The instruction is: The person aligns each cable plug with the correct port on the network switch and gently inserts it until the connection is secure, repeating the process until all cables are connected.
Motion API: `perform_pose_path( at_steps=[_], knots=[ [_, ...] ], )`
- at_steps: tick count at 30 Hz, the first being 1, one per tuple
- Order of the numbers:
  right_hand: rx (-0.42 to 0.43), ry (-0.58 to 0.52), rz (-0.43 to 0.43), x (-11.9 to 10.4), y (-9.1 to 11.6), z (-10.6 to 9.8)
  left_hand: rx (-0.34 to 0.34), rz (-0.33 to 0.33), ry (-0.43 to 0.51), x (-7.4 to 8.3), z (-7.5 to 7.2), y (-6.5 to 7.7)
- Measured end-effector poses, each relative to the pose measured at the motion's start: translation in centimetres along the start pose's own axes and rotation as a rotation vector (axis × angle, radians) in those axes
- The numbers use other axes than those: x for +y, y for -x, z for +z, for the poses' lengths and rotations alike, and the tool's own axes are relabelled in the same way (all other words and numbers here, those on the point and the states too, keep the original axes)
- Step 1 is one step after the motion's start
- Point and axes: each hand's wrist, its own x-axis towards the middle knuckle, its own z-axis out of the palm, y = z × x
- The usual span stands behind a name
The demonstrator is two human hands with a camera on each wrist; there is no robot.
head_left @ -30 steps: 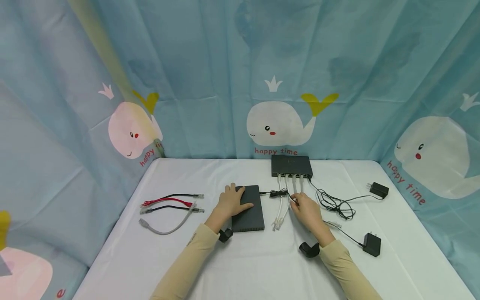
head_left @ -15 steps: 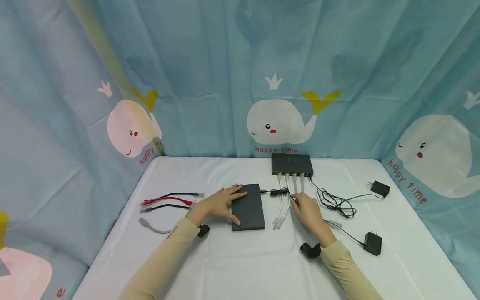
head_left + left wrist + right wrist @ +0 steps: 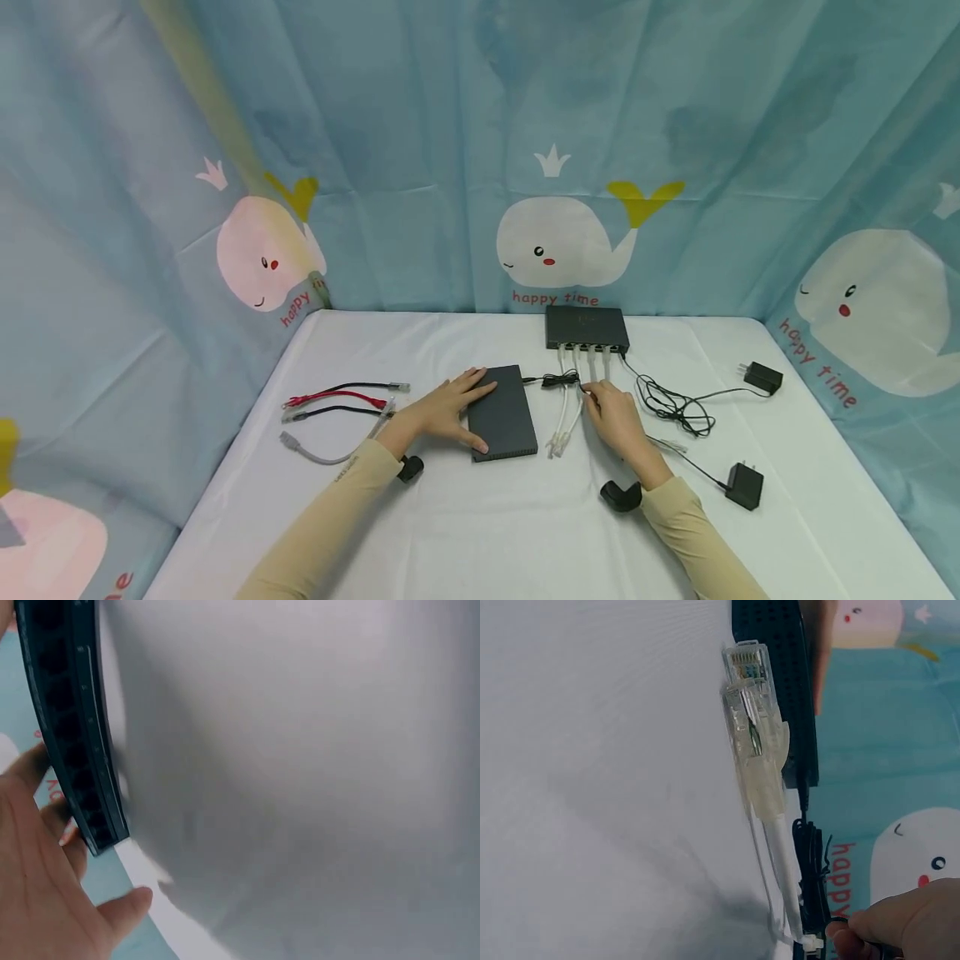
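Observation:
My left hand (image 3: 441, 408) is spread over the left edge of a flat black network switch (image 3: 504, 412), fingertips on its top and thumb by the near corner. The left wrist view shows its row of ports (image 3: 75, 750) standing by the fingers. To its right, my right hand (image 3: 618, 421) pinches the thin black power cord, beside the tied cord bundle (image 3: 560, 380) that runs from the switch's far end. In the right wrist view the bundled cord (image 3: 810, 862) lies beside the pinching fingers, and clear network plugs (image 3: 759, 761) show in front.
A second black switch (image 3: 587, 325) sits at the back with white network cables plugged in. Their loose ends (image 3: 558, 443) lie between my hands. Two power adapters (image 3: 763, 378) and a coiled cord (image 3: 678, 410) are at right. Red, black and grey cables (image 3: 337, 404) lie at left.
My left hand has moved left from atop the switch to its left edge, fingers spread. The switch has turned slightly, its near end swinging right. The right hand keeps hold of the cord.

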Motion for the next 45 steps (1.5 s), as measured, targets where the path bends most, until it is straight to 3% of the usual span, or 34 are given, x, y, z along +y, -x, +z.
perform_pose_path(
  at_steps=[15, 23, 45],
  knots=[
    [-0.031, -0.021, 0.033, 0.3, -0.9, 0.3, 0.077, -0.126, -0.071, 2.0, 1.2, -0.1],
    [-0.055, -0.069, 0.044, 0.1, -1.4, 0.3, 0.118, -0.200, -0.059, 3.3, 1.7, -0.1],
    [-0.071, -0.031, 0.049, -0.4, -2.1, 0.9, 0.204, -0.444, -0.152, 7.0, 2.8, -1.7]
  ],
)
